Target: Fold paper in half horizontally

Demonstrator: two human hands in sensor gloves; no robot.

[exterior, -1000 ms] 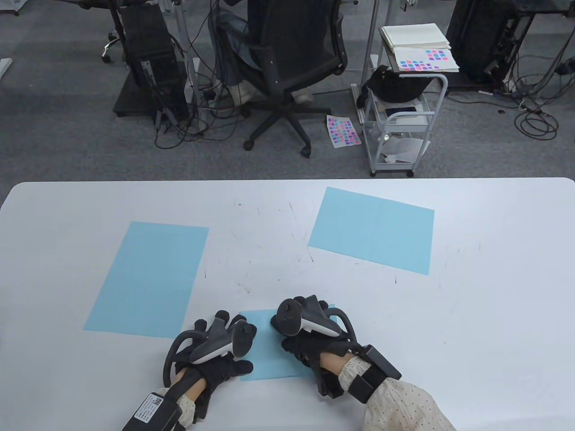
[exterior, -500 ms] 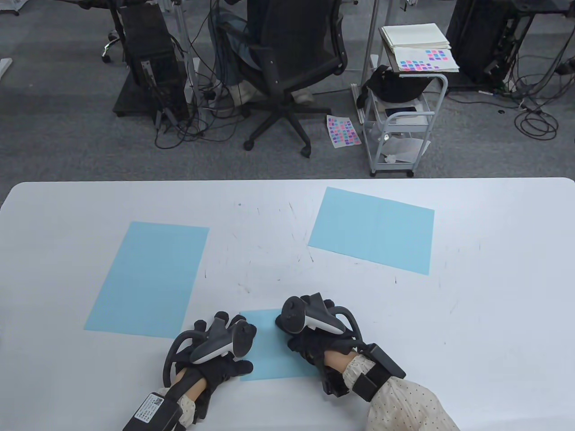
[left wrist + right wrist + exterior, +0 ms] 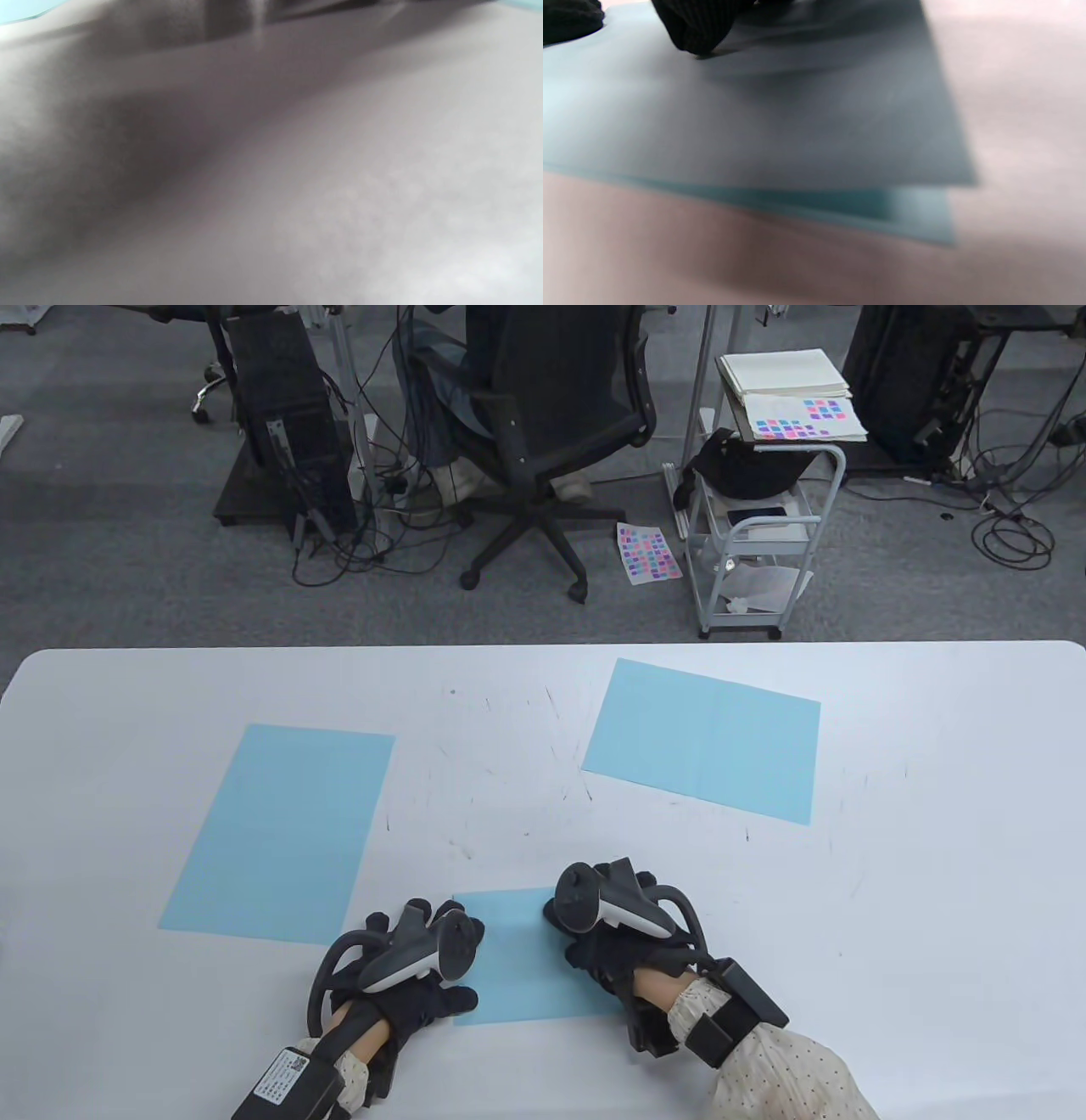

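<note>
The right hand (image 3: 615, 937) has slid rightward along the folded blue paper (image 3: 517, 959), fingers pressing it flat; the left hand (image 3: 416, 963) stays pressing its left edge on the desk (image 3: 891, 899).

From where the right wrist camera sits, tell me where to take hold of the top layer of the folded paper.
Probably at the near right corner of the folded paper, coming in from its open edge. There the upper layer stands slightly off the lower one, leaving a gap for a fingertip, while a gloved finger presses it down farther in.

table (image 3: 382, 190): blurred, pale, fills view | blue paper (image 3: 25, 10): top-left sliver
</note>
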